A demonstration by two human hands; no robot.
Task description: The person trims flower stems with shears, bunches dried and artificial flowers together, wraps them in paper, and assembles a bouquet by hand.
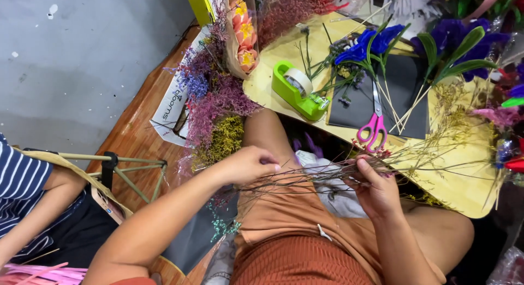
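My left hand [248, 164] and right hand [375, 188], well apart, both pinched the same bundle of dry twigs [311, 177] over my lap, near the pink scissors [374, 129]

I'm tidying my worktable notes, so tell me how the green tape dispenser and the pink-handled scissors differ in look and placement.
The tape dispenser is bright green and chunky and holds a pale roll; the scissors are thin, with pink handles and metal blades. The dispenser sits on the bare yellow table; the scissors lie on a dark sheet, handles toward the person. Neither hand touches either.
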